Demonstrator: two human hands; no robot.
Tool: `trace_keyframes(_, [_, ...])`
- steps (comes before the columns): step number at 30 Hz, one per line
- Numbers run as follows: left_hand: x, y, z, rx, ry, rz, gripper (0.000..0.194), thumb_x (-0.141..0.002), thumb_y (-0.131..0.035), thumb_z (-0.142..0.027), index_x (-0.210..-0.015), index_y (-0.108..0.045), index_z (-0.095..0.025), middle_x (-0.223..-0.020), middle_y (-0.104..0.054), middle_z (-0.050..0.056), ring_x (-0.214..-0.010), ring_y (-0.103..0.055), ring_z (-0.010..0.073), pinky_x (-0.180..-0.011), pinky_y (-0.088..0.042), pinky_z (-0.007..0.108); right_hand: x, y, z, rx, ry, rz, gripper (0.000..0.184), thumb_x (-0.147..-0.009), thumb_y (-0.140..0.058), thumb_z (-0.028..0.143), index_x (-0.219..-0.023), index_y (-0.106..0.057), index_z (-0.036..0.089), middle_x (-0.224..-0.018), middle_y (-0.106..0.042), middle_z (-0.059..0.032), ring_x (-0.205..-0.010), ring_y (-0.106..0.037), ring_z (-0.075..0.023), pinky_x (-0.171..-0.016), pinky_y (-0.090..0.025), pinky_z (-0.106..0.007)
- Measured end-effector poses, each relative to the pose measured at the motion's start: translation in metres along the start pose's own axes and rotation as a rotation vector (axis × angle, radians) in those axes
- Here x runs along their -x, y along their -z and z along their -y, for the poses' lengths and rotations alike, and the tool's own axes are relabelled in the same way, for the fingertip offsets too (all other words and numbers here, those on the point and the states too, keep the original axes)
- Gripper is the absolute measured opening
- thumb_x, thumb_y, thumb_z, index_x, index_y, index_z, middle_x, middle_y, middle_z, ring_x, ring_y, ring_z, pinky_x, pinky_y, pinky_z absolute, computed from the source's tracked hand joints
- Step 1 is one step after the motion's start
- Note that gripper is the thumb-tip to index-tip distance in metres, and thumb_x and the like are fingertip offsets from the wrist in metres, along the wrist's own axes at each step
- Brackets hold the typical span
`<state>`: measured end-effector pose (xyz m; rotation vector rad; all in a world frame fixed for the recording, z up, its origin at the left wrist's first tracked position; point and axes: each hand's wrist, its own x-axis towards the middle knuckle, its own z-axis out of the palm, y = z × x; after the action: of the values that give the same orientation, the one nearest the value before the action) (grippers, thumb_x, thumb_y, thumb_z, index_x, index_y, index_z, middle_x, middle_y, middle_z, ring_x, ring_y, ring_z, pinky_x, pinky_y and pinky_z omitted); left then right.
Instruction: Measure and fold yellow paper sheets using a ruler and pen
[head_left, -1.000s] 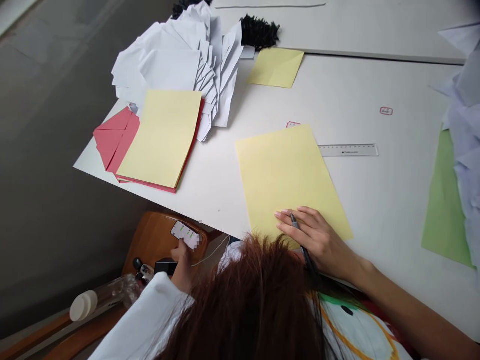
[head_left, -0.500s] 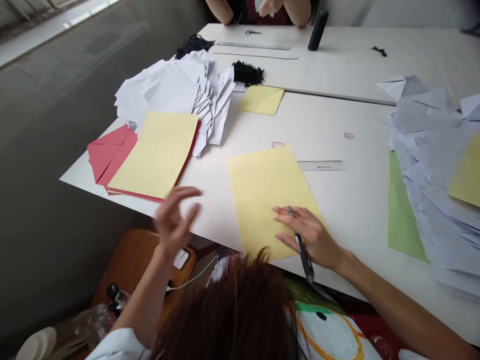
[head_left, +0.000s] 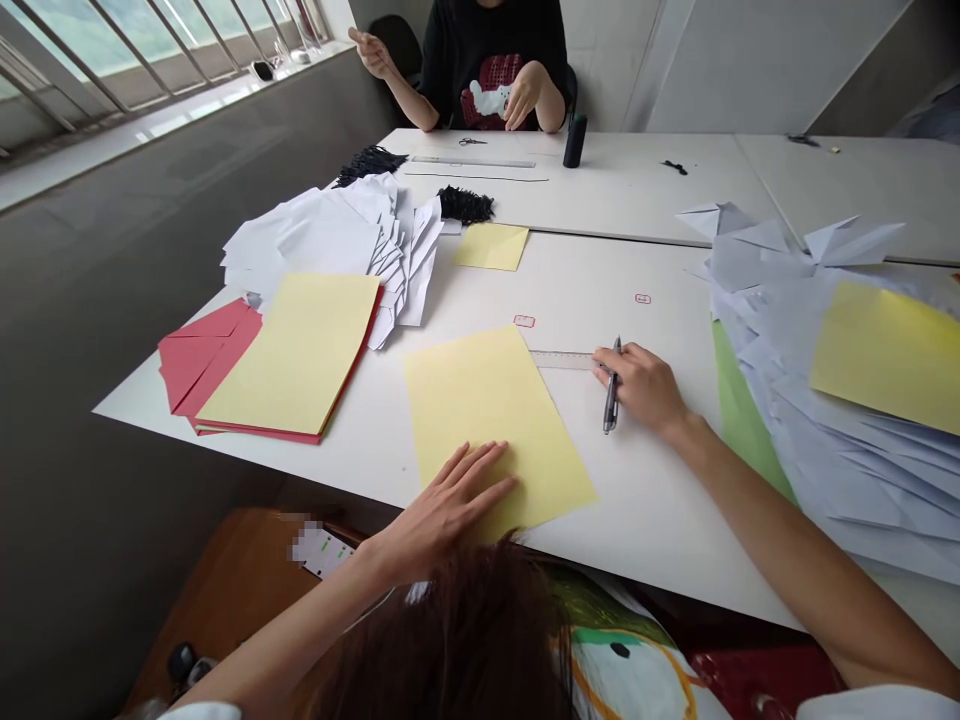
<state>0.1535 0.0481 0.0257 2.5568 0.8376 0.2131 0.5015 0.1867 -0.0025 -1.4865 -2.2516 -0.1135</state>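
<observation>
White bench (head_left: 660,525) carries everything logged here. Progress: yellow sheet (head_left: 495,410) lies flat beneath the left grip (head_left: 450,505), which is spread open, clasping nothing. Uncovered face shows no visible line or crease; work on it judged barely begun. Short ruler (head_left: 562,360) runs from the sheet's edge to the right grip (head_left: 641,385); that grip is half-curled, pen (head_left: 610,400) between its fingers. Cannot tell whether it also pinches the ruler.

Counts: white-paper heaps (head_left: 315,235), 2, one left-forward of the left grip, one right of the right grip; sheets overlap too much to count. Yellow pieces, 4: the sheet, the top of a stack (head_left: 292,350) left of the left grip, two near or on the heaps. Black bundles (head_left: 466,205), 2, well beyond the left grip. Pens, 1. Red-edged labels (head_left: 643,299), 2, beyond the right grip.
</observation>
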Motion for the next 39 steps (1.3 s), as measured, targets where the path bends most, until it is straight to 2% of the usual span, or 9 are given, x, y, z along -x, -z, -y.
trace_keyframes(4, [0.015,0.013,-0.004,0.07,0.041,-0.073,0.064,-0.094,-0.055,-0.023,-0.155,-0.036,-0.029,-0.162,-0.034,0.013,-0.151,-0.028,0.0315,-0.121,-0.034,0.057,0.011,0.001,0.001,0.156,0.073,-0.066,0.026,-0.095,-0.049,0.024,-0.094,-0.074,0.018,-0.063,-0.062,-0.0056,-0.071,-0.056,-0.0199,-0.06,-0.033,-0.03])
trace_keyframes(8, [0.016,0.029,-0.004,0.127,-0.054,-0.064,0.05,-0.096,-0.052,-0.021,-0.146,-0.049,-0.025,-0.147,-0.055,0.013,-0.142,-0.046,0.0274,-0.116,-0.044,0.049,0.014,0.0,0.001,0.244,0.053,-0.106,0.027,-0.091,-0.048,0.02,-0.097,-0.075,0.017,-0.058,-0.062,-0.0047,-0.065,-0.055,-0.0182,-0.056,-0.029,-0.029])
trace_keyframes(13, [0.016,0.039,0.008,0.05,-0.008,-0.182,0.04,-0.099,-0.051,-0.02,-0.138,-0.059,-0.026,-0.13,-0.069,0.007,-0.123,-0.064,0.021,-0.1,-0.057,0.034,0.008,0.003,-0.003,0.244,-0.1,-0.074,0.029,-0.086,-0.05,0.018,-0.101,-0.075,0.018,-0.06,-0.064,-0.006,-0.062,-0.057,-0.0186,-0.054,-0.024,-0.029])
trace_keyframes(18, [0.0,0.041,0.02,-0.093,-0.004,-0.301,0.037,-0.099,-0.052,-0.021,-0.132,-0.065,-0.03,-0.124,-0.072,0.003,-0.114,-0.069,0.0189,-0.099,-0.058,0.034,-0.005,0.01,-0.012,0.134,-0.288,-0.092,0.032,-0.084,-0.052,0.023,-0.107,-0.074,0.02,-0.067,-0.069,-0.0068,-0.062,-0.06,-0.0207,-0.056,-0.029,-0.028])
trace_keyframes(22, [-0.022,0.039,0.016,-0.126,-0.046,-0.153,0.039,-0.098,-0.051,-0.019,-0.134,-0.063,-0.028,-0.142,-0.061,0.006,-0.132,-0.058,0.0222,-0.113,-0.048,0.044,-0.009,0.013,-0.01,0.065,-0.215,-0.173,0.033,-0.086,-0.051,0.023,-0.108,-0.076,0.021,-0.073,-0.071,-0.0066,-0.068,-0.063,-0.0197,-0.058,-0.034,-0.028])
trace_keyframes(27, [-0.029,0.026,0.005,-0.116,-0.096,0.039,0.049,-0.095,-0.054,-0.018,-0.143,-0.054,-0.021,-0.16,-0.035,0.013,-0.15,-0.032,0.0282,-0.124,-0.031,0.051,0.007,0.009,-0.007,0.038,-0.073,-0.127,0.032,-0.085,-0.05,0.012,-0.098,-0.078,0.022,-0.072,-0.071,-0.0036,-0.066,-0.062,-0.016,-0.059,-0.038,-0.026])
trace_keyframes(32, [-0.015,0.023,-0.003,-0.094,-0.111,0.081,0.052,-0.098,-0.053,-0.029,-0.149,-0.047,-0.022,-0.164,-0.027,0.012,-0.153,-0.026,0.0284,-0.125,-0.027,0.052,0.029,0.006,-0.02,-0.062,0.024,-0.153,0.029,-0.088,-0.051,0.009,-0.095,-0.077,0.021,-0.11,-0.077,-0.0072,-0.097,-0.071,-0.0208,-0.079,-0.052,-0.032])
trace_keyframes(36, [-0.022,0.042,-0.005,-0.014,-0.149,0.148,0.049,-0.092,-0.058,-0.026,-0.14,-0.056,-0.023,-0.159,-0.04,0.011,-0.145,-0.042,0.0305,-0.117,-0.039,0.051,0.032,0.007,-0.022,-0.09,0.044,-0.197,0.024,-0.09,-0.054,0.012,-0.1,-0.075,0.019,-0.115,-0.076,-0.0098,-0.107,-0.07,-0.0241,-0.089,-0.054,-0.039])
trace_keyframes(39, [-0.047,0.058,0.002,0.07,-0.174,0.179,0.04,-0.093,-0.047,-0.014,-0.13,-0.063,-0.022,-0.137,-0.064,0.008,-0.123,-0.061,0.0238,-0.103,-0.05,0.04,0.03,0.005,-0.012,-0.094,0.069,-0.195,0.023,-0.091,-0.054,0.013,-0.101,-0.074,0.019,-0.114,-0.076,-0.0097,-0.107,-0.069,-0.0245,-0.091,-0.054,-0.041])
